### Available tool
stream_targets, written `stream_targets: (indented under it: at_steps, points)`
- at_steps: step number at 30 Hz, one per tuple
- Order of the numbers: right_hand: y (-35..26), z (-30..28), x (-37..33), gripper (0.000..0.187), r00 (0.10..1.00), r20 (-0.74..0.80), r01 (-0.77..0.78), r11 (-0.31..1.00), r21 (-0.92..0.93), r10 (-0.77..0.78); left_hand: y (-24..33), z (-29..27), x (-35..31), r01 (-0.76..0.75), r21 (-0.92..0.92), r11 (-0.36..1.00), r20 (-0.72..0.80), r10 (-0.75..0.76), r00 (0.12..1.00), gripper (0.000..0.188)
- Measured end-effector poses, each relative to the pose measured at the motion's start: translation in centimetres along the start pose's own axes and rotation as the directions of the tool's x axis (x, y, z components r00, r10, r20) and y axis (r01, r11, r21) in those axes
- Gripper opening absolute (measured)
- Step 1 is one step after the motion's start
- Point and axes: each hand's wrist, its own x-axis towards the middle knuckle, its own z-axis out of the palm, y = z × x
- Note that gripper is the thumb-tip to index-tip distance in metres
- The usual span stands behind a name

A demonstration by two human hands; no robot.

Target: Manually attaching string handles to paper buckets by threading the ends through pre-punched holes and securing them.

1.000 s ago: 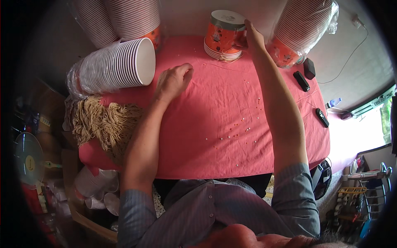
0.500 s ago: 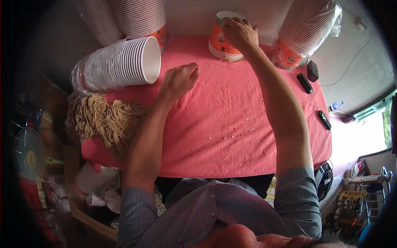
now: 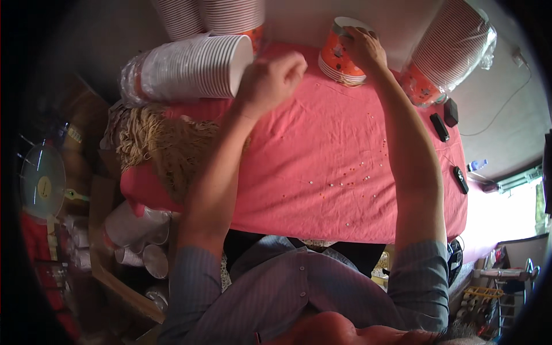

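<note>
Near the far edge of the pink cloth [image 3: 322,138], a short stack of orange paper buckets [image 3: 334,54] stands upside down with white rims at the bottom. My right hand [image 3: 364,48] is on its upper edge, fingers bent over the top bucket. Raised above the cloth, my left hand [image 3: 273,85] is curled closed and slightly blurred; whatever is inside its fingers is hidden. It is close to the mouth of a long nested bucket stack [image 3: 195,66] lying on its side in clear plastic. Beige strings [image 3: 172,138] are heaped beside my left forearm, which partly covers them.
Tall nested bucket stacks [image 3: 233,16] stand at the back left, with another wrapped stack [image 3: 445,52] at the back right. Small black objects [image 3: 440,127] lie along the right edge. Tiny beads [image 3: 347,176] are scattered on the cloth. An open cardboard box [image 3: 123,287] holds cups at lower left.
The whole view has shifted, moving the table things rightward. My left hand has risen farther from the cloth, toward the back. My right hand stays on the orange buckets.
</note>
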Motion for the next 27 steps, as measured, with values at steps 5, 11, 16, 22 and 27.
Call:
stream_targets:
  at_steps: [5, 11, 16, 22, 27]
  points:
    - [0.1, -0.4, -0.1, 0.045, 1.0, 0.021, -0.022, 0.999, 0.034, 0.021, -2.6, -10.8, 1.8, 0.126, 0.116, 0.985, -0.409, -0.068, 0.91, 0.015]
    - [-3.8, -1.0, -0.5, 0.041, 1.0, 0.02, -0.016, 0.96, -0.28, 0.022, -8.8, -12.8, -3.5, 0.067, 0.221, 0.973, -0.084, -0.05, 0.995, 0.031]
    - [-15.7, 0.2, -5.7, 0.025, 0.954, -0.129, 0.298, 0.912, 0.284, -0.272, -9.2, -12.5, -4.0, 0.05, 0.233, 0.971, 0.078, -0.07, 0.994, 0.033]
    - [-24.9, 1.3, -9.3, 0.023, 0.967, 0.112, 0.114, 0.776, 0.62, -0.231, -8.7, -12.3, -3.9, 0.057, 0.264, 0.963, 0.066, -0.077, 0.995, 0.039]
    - [-24.8, 2.9, -9.3, 0.023, 0.981, 0.068, 0.069, 0.649, 0.757, -0.184, -8.0, -11.4, -3.3, 0.076, 0.275, 0.958, 0.044, -0.092, 0.995, 0.042]
